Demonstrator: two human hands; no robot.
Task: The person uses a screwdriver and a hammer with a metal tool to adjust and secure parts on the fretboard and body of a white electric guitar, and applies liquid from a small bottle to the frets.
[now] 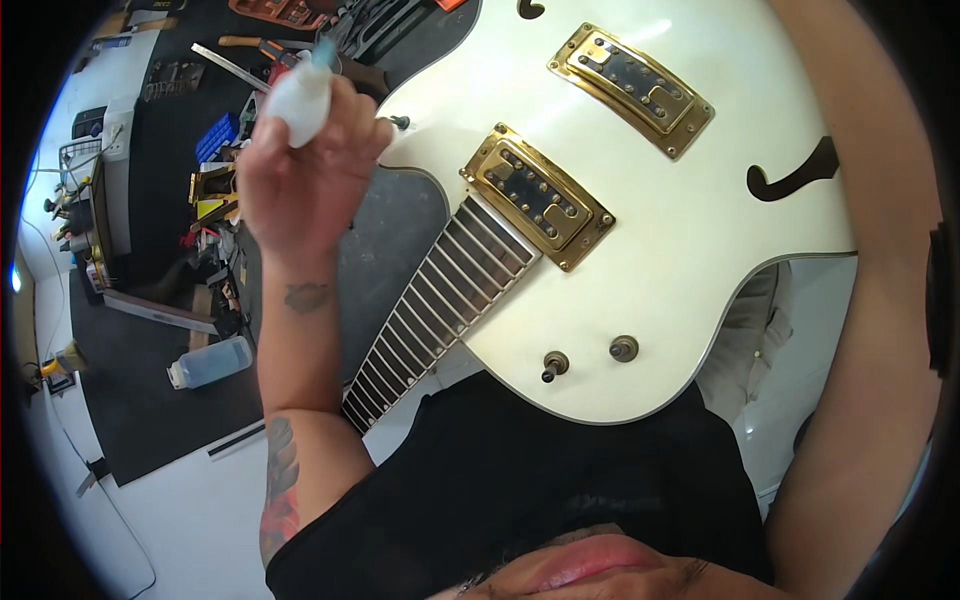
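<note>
My left hand point(310, 195) is raised over the bench at the upper left, its fingers closed round a small white squeeze bottle point(300, 105) with a bluish tip, slightly blurred. Beside it lies a cream electric guitar point(680, 260), which reaches across the black top I wear. Two gold-framed pickups point(540, 197) are set into its body, and the fretted neck point(440, 300) slants down toward my left elbow. No strings show on it. My right arm point(885, 230) runs up along the guitar's right side; that hand lies outside the picture.
A dark workbench point(130, 410) spreads along the left. On it are a clear bottle of bluish liquid point(212, 362), a blue bin point(217, 137) and scattered tools. An orange tool case point(285, 12) sits at the far edge. Two knobs point(623, 348) stick up from the guitar's near side.
</note>
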